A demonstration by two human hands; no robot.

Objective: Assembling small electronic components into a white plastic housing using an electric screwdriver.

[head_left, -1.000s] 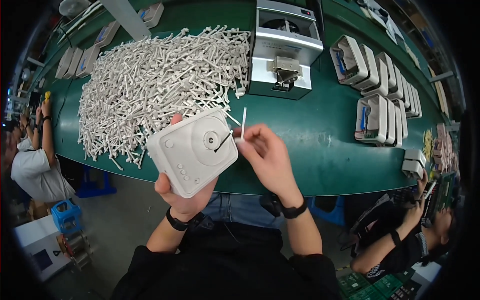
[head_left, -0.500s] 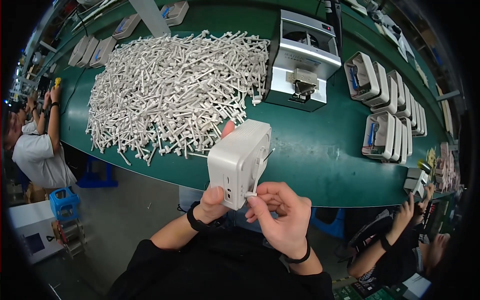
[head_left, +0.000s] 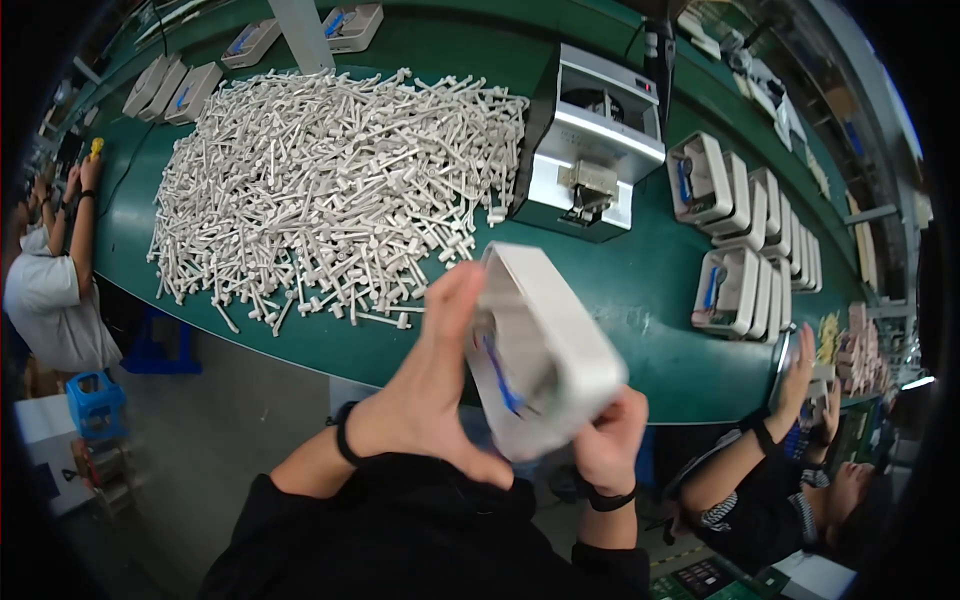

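Across the frame's middle, your green table bears a heap of white rods, upper left. Just below centre, your white housing tilts, left hand spread beside it, right hand gripping its corner; inside, blue wire.

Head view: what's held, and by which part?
The right hand holds a white open-backed housing near its lower right corner. The left hand is spread at its left side; whether it touches cannot be told.
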